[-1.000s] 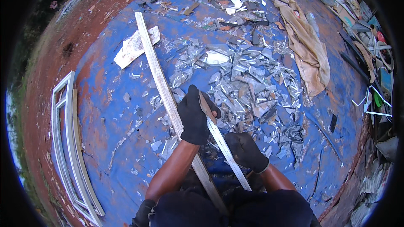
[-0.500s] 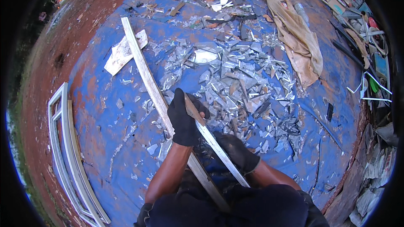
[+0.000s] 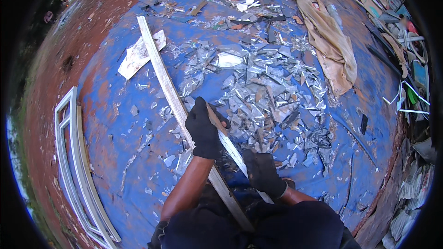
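Note:
My left hand [image 3: 202,129], in a black glove, is wrapped round the upper part of a narrow strip [image 3: 233,151], brown at its far end and white along its near part. Lower down, my right hand [image 3: 264,173], also black-gloved, lies closed over the same strip; its fingertips are hidden. Just left of the strip, a long weathered white bar [image 3: 162,74] runs from the far left toward my body, passing beneath my left wrist. Broken glass [image 3: 258,94] is heaped beyond my hands.
A blue tarp [image 3: 115,147] covers the ground, scattered with shards. A white window frame [image 3: 72,147] lies at the left. A tan cloth [image 3: 330,50] is spread at the far right, near piled scrap [image 3: 410,46]. A dirty white sheet [image 3: 136,60] lies under the bar's far end.
My right hand has come up from beside the strip to close over it. My left hand keeps its hold. The whole view has shifted slightly.

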Tool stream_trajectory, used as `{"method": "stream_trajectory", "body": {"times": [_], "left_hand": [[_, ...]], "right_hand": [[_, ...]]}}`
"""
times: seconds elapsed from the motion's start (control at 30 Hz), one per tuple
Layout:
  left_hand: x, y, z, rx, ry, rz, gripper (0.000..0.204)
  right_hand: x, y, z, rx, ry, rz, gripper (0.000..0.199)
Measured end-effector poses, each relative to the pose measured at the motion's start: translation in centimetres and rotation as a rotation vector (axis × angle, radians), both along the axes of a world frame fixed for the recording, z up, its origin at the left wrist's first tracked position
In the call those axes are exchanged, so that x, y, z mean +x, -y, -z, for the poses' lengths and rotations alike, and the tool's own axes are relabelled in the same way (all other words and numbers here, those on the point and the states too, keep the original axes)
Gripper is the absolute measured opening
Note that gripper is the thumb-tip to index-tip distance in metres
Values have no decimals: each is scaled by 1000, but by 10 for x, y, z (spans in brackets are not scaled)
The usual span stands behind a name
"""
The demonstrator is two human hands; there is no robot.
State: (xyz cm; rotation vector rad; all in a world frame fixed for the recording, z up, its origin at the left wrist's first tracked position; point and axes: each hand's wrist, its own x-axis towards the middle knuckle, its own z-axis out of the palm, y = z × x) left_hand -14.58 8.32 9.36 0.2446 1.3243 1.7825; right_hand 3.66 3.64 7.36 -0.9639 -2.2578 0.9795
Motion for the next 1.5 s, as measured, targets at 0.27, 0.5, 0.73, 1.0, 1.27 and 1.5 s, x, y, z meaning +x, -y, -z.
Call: {"method": "stream_trajectory", "body": {"times": [0.27,0.5,0.73,1.0,1.27,1.5], "left_hand": [[2,-10,23,-106,-214,-51,39],[4,-8,4,-116,-94,12,41],[0,-9,16,-98,-610,74,40],[-58,-20,17,-174,-403,693,61],[-84,-4,56,310,587,349,51],[-46,29,19,46,-1018,612,28]], "right_hand": [[24,-5,15,-448,-102,455,28],[46,-34,6,-196,375,455,72],[14,5,-28,-1011,-119,66,31],[19,-1,-33,-1372,-235,20,55],[25,-1,-35,-1260,-213,141,53],[25,-1,-42,-1097,-63,185,48]]}}
